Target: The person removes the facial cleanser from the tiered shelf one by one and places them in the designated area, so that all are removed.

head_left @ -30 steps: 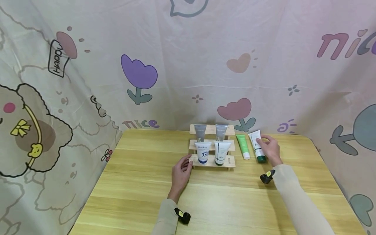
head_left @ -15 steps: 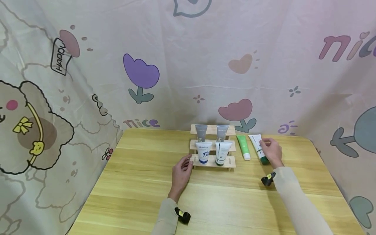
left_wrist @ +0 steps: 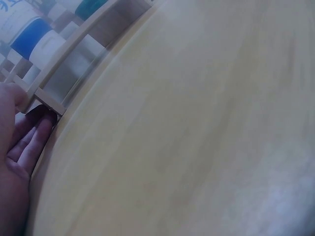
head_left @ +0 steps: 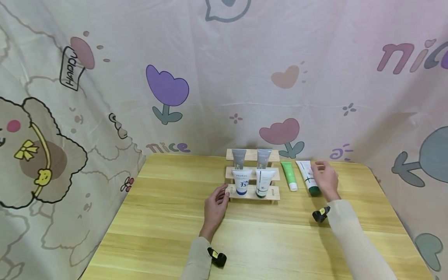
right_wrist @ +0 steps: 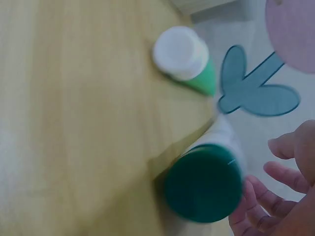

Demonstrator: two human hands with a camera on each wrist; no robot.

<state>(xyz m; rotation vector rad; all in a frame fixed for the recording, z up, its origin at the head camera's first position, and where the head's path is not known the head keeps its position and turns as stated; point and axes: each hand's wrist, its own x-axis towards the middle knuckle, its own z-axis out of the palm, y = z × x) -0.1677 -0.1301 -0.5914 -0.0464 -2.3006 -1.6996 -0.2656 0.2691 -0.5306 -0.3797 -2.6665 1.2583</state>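
My left hand (head_left: pixel 215 208) holds the left front corner of a tiered wooden display rack (head_left: pixel 253 192); in the left wrist view its thumb lies against the bottom shelf (left_wrist: pixel 54 69) and the fingers reach beneath. Four-square on the rack stand several tubes: two grey ones behind, a white tube with a blue cap (head_left: pixel 242 181) and a white tube with a green cap (head_left: pixel 264 182) in front. Another green-capped white tube (head_left: pixel 306 175) lies on the table. Beside it is my right hand (head_left: pixel 326 180), fingers loosely bent and thumb apart; in the right wrist view some fingertips are close against the tube's side.
A green tube with a white cap (head_left: pixel 289 175) lies between the rack and the white tube. The wooden table (head_left: pixel 168 202) ends at a patterned cloth (head_left: pixel 217 77) behind and at the sides.
My right hand has loosened from the lying white tube and shifted slightly right. The tube now lies flat, its cap a little lower and further right. The left hand keeps its place.
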